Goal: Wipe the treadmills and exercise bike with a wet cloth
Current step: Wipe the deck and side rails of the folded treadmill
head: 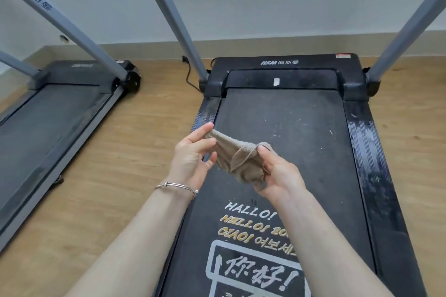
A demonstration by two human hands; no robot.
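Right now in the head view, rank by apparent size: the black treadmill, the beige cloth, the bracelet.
1. Black treadmill
2. Beige cloth, held by left hand and right hand
3. Bracelet

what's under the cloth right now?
The beige cloth is held in the air between the left hand and right hand, above the black treadmill's belt. The dusty belt shows all around it; the patch directly beneath is covered.

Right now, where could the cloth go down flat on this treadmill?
The bare belt between the side rails, ahead of both hands, is open up to the motor cover. Nearer, the left hand, right hand and cloth crowd it.
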